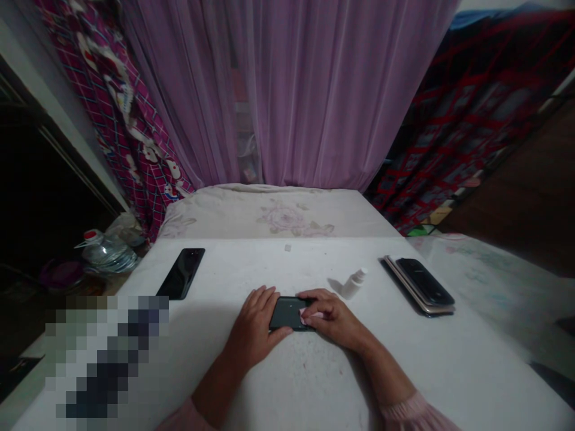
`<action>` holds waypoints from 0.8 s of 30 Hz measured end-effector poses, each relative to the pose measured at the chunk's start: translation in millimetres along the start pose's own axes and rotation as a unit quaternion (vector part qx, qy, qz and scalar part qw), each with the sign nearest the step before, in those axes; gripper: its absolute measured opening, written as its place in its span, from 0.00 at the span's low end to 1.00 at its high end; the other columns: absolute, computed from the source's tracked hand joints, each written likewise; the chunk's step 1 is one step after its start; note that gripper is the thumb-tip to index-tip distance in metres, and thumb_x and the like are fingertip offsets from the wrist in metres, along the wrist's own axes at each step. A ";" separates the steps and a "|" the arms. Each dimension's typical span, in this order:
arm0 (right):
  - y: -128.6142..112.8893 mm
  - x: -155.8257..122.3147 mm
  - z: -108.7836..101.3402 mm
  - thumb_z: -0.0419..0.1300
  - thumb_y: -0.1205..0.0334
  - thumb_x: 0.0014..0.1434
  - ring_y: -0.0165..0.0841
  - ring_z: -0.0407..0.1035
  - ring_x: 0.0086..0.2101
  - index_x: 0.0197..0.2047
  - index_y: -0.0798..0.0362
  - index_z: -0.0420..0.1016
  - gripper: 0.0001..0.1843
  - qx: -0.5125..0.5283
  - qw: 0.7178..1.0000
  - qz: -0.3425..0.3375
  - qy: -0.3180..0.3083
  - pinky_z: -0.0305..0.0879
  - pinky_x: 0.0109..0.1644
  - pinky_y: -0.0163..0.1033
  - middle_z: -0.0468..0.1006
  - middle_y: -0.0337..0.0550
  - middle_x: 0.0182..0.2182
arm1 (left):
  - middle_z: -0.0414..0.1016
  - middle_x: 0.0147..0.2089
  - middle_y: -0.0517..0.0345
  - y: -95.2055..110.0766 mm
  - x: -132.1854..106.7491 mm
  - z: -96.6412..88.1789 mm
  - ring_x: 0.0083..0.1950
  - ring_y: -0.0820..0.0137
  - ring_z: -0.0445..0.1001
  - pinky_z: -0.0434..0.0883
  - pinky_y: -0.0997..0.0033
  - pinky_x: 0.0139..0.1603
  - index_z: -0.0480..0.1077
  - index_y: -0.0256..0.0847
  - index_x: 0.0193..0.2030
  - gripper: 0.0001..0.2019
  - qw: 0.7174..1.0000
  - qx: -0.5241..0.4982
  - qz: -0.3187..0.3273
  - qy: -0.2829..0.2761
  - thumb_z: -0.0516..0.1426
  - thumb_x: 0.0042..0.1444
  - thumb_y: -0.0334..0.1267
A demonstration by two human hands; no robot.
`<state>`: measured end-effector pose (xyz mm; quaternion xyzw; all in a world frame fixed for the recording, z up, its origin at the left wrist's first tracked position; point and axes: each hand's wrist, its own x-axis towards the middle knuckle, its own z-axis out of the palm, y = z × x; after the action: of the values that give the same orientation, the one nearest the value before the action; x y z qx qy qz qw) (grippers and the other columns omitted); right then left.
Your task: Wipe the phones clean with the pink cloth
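left hand [254, 320] spread on phone [287, 313] | right hand [332, 318] pinching pink wipe [309, 318] against it | around: 1 bottle [354, 283], 1 lone phone [182, 273], 2 stacked phones [420, 286]

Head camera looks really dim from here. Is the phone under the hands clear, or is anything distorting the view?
Head view: dim and grainy throughout, with soft shadows around the left hand and right hand; the dark phone is discernible but low in contrast, the pale cloth slightly soft; wide-angle distortion bows the white table edges; a pixelated patch hides the lower left.
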<state>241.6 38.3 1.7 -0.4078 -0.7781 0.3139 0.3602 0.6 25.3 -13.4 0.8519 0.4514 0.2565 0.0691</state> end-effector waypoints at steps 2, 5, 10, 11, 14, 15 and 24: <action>1.6 0.4 4.3 0.64 0.57 0.58 0.40 0.75 0.46 0.32 0.46 0.82 0.06 -0.017 1.000 0.008 0.022 0.69 0.49 0.47 0.81 0.47 0.47 | 0.68 0.63 0.42 -0.4 -0.3 1.0 0.66 0.50 0.64 0.63 0.42 0.65 0.61 0.39 0.64 0.30 1.000 0.002 -0.001 0.005 0.58 0.59 0.53; 3.8 2.2 12.9 0.63 0.59 0.59 0.40 0.75 0.44 0.33 0.46 0.82 0.06 -0.051 0.996 0.030 0.066 0.69 0.49 0.48 0.82 0.45 0.44 | 0.68 0.63 0.41 -0.6 -0.6 2.2 0.66 0.49 0.64 0.63 0.41 0.64 0.61 0.38 0.63 0.30 1.000 0.005 -0.004 0.011 0.58 0.59 0.52; 4.3 5.6 24.9 0.61 0.60 0.61 0.40 0.75 0.41 0.38 0.47 0.81 0.07 -0.105 0.985 0.069 0.120 0.68 0.48 0.47 0.83 0.43 0.39 | 0.68 0.63 0.41 0.0 -0.8 2.5 0.65 0.49 0.65 0.64 0.41 0.64 0.61 0.38 0.63 0.30 1.000 0.003 -0.005 0.016 0.59 0.59 0.52; 3.8 6.0 26.3 0.60 0.59 0.61 0.40 0.75 0.41 0.38 0.47 0.81 0.07 -0.117 0.982 0.074 0.128 0.68 0.47 0.47 0.83 0.43 0.38 | 0.68 0.63 0.41 0.0 -0.8 2.5 0.65 0.50 0.64 0.64 0.41 0.64 0.61 0.38 0.63 0.30 1.000 0.002 -0.005 0.016 0.59 0.59 0.52; 2.6 5.9 28.2 0.58 0.58 0.62 0.40 0.75 0.41 0.38 0.47 0.80 0.09 -0.150 0.975 0.085 0.137 0.68 0.47 0.46 0.83 0.42 0.38 | 0.68 0.63 0.41 -0.1 -0.8 2.4 0.66 0.50 0.64 0.63 0.41 0.65 0.61 0.37 0.63 0.31 1.000 0.003 -0.005 0.008 0.59 0.59 0.53; 2.6 5.6 28.4 0.58 0.58 0.62 0.40 0.75 0.40 0.40 0.47 0.80 0.09 -0.159 0.974 0.089 0.138 0.68 0.46 0.46 0.83 0.42 0.38 | 0.68 0.63 0.41 -0.2 -0.8 2.4 0.66 0.50 0.64 0.62 0.41 0.65 0.61 0.37 0.63 0.31 1.000 0.003 -0.006 0.005 0.59 0.59 0.53; 2.0 5.8 27.7 0.55 0.56 0.64 0.40 0.73 0.41 0.41 0.49 0.80 0.12 -0.154 0.975 0.064 0.145 0.67 0.48 0.45 0.82 0.46 0.39 | 0.68 0.64 0.40 0.9 0.3 1.6 0.66 0.49 0.64 0.62 0.40 0.65 0.60 0.38 0.64 0.32 1.000 0.002 -0.006 -0.001 0.58 0.59 0.55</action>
<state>217.4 38.9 -13.2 -0.5484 -0.7291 0.1504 0.3809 2.1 25.3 -14.4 0.8493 0.4574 0.2545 0.0690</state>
